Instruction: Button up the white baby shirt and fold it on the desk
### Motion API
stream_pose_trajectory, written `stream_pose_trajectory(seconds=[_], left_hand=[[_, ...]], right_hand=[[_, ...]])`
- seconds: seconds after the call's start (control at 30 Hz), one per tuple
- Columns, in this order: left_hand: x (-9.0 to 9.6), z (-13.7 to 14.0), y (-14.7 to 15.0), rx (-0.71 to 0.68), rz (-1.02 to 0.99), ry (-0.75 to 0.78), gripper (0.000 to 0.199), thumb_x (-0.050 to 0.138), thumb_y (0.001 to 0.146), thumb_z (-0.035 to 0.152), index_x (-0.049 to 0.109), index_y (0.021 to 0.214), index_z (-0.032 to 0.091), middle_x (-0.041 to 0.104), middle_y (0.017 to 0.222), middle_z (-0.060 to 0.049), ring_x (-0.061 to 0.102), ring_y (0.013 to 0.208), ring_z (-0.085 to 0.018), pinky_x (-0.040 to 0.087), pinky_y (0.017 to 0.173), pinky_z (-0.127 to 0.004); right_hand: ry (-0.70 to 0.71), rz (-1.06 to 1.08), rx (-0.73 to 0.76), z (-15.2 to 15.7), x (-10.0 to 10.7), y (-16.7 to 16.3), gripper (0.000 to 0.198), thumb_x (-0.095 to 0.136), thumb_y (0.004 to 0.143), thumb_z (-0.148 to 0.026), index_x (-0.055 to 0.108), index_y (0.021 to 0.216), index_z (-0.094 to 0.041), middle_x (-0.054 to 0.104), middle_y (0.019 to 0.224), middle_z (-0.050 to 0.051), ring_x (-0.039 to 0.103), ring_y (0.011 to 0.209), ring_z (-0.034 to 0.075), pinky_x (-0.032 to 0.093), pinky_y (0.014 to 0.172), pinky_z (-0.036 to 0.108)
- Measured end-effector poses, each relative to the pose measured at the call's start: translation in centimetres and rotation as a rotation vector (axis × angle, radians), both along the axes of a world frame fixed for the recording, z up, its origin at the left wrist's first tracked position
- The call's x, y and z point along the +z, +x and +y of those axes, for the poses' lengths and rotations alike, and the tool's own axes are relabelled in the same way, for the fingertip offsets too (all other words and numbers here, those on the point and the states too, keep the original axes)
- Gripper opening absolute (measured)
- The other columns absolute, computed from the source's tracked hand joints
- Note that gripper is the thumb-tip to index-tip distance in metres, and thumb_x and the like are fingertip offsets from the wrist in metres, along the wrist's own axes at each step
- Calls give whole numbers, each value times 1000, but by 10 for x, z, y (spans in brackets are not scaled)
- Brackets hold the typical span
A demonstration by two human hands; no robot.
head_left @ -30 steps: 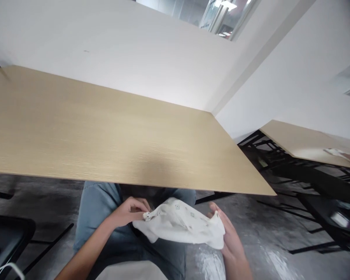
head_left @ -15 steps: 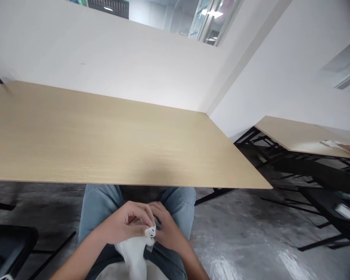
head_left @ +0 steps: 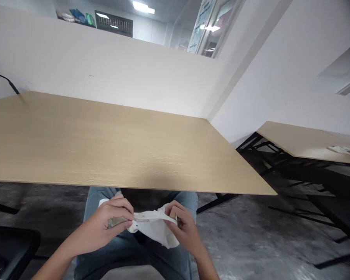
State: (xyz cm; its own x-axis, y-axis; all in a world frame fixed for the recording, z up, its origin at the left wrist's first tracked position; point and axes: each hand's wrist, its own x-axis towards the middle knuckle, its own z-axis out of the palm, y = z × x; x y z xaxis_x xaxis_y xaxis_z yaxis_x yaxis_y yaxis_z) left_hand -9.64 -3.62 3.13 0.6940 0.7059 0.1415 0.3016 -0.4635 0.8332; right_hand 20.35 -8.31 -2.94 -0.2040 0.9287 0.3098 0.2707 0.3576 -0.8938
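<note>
Over my lap, a small white cloth (head_left: pixel 159 229) with a band-like edge is stretched between both hands; whether it is a pouch or a sock I cannot tell. My left hand (head_left: pixel 115 216) is closed, thumb and fingers pinching the cloth's left end. At its fingertips sits a small rounded white piece with dark marks (head_left: pixel 133 226), which looks like an earbud. My right hand (head_left: pixel 182 225) is closed on the right end of the cloth's edge, its fingers curled. Something small and dark greenish shows by the right fingers, too little to name.
A light wooden table (head_left: pixel 119 147) stands just in front of my knees, its front edge beyond my hands. Behind it rises a white wall (head_left: pixel 119 74). A black chair (head_left: pixel 14 252) is at the lower left. To the right, another table (head_left: pixel 309 140) has a person's hand at its edge.
My hands have moved apart, left and right, and the cloth that hung bunched below them is now stretched between them. The camera view has tilted up slightly.
</note>
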Motion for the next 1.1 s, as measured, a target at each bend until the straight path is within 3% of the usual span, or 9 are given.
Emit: stream_pose_trajectory(seconds=[0.2, 0.4, 0.63, 0.73, 0.83, 0.93, 1.0, 1.1], left_hand=[[2, -1, -7, 11, 35, 15, 20, 59, 102, 29, 79, 97, 27, 70, 106, -6, 61, 102, -19, 50, 90, -31], [32, 12, -10, 99, -99, 146, 18, 61, 101, 27, 80, 101, 28, 71, 108, -6, 64, 100, -19, 52, 87, -30], [77, 83, 7, 236, -159, 334, 22, 65, 99, 38, 80, 98, 21, 72, 108, -7, 67, 99, -18, 52, 87, -28], [85, 127, 15, 215, -114, 354, 27, 64, 98, 43, 80, 95, 20, 73, 108, -7, 67, 97, -18, 50, 79, -26], [81, 175, 23, 223, -77, 338, 34, 65, 95, 50, 79, 92, 19, 74, 107, -7, 67, 96, -20, 49, 77, -28], [76, 209, 30, 287, -95, 263, 39, 69, 90, 57, 79, 92, 20, 74, 115, -9, 66, 104, -24, 49, 86, -34], [77, 212, 32, 300, -175, 199, 36, 71, 89, 57, 79, 95, 22, 73, 118, -9, 65, 110, -26, 48, 94, -37], [88, 184, 28, 234, -359, 141, 26, 73, 92, 46, 78, 93, 21, 73, 109, -9, 66, 106, -24, 50, 95, -37]], right_hand=[[97, -227, -104, -6, 14, 16, 28, 62, 98, -27, 46, 76, -20, 47, 74, -1, 45, 69, 14, 34, 62, 26], [264, -231, -176, 14, 52, 24, 15, 58, 101, -27, 59, 87, -21, 58, 77, 2, 53, 70, 16, 42, 64, 27], [522, -188, -372, 89, 115, 34, 18, 57, 102, -29, 70, 94, -20, 71, 88, 5, 65, 82, 18, 49, 74, 30], [479, -162, -414, 133, 126, 42, 23, 59, 101, -35, 75, 97, -19, 76, 95, 6, 69, 90, 20, 51, 80, 30], [322, -134, -367, 188, 117, 51, 30, 61, 96, -43, 76, 94, -17, 77, 95, 6, 69, 90, 22, 51, 79, 30], [229, -130, -433, 246, 91, 60, 37, 56, 92, -47, 75, 91, -15, 76, 94, 7, 67, 89, 23, 49, 79, 30], [174, -162, -481, 280, 69, 66, 40, 53, 89, -49, 75, 88, -16, 76, 91, 8, 65, 85, 23, 48, 79, 32], [132, -180, -498, 314, 38, 75, 36, 54, 82, -47, 72, 78, -16, 74, 84, 8, 63, 79, 23, 46, 77, 34]])
